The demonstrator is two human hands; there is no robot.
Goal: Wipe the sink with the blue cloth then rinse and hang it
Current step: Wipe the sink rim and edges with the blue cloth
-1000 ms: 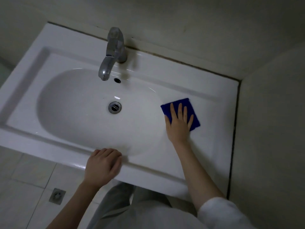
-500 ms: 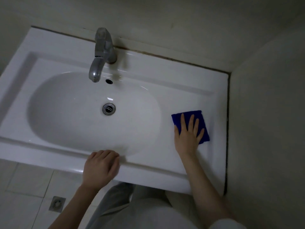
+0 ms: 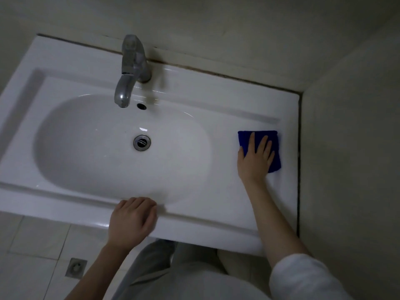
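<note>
A white ceramic sink (image 3: 229,100) fills the view, its oval basin on the left and a flat ledge on the right. The folded blue cloth (image 3: 276,146) lies flat on that right ledge, close to the side wall. My right hand (image 3: 255,161) presses down on the cloth with fingers spread, covering its lower left part. My left hand (image 3: 132,219) rests on the sink's front rim with fingers curled over the edge, holding nothing else.
A chrome faucet (image 3: 129,68) stands at the back of the basin, above the overflow hole and the metal drain (image 3: 141,142). A wall (image 3: 350,148) runs along the sink's right edge. Floor tiles with a floor drain (image 3: 76,267) lie below left.
My right hand has slid the blue cloth from the basin's right edge out across the ledge toward the side wall. My left hand has stayed on the front rim.
</note>
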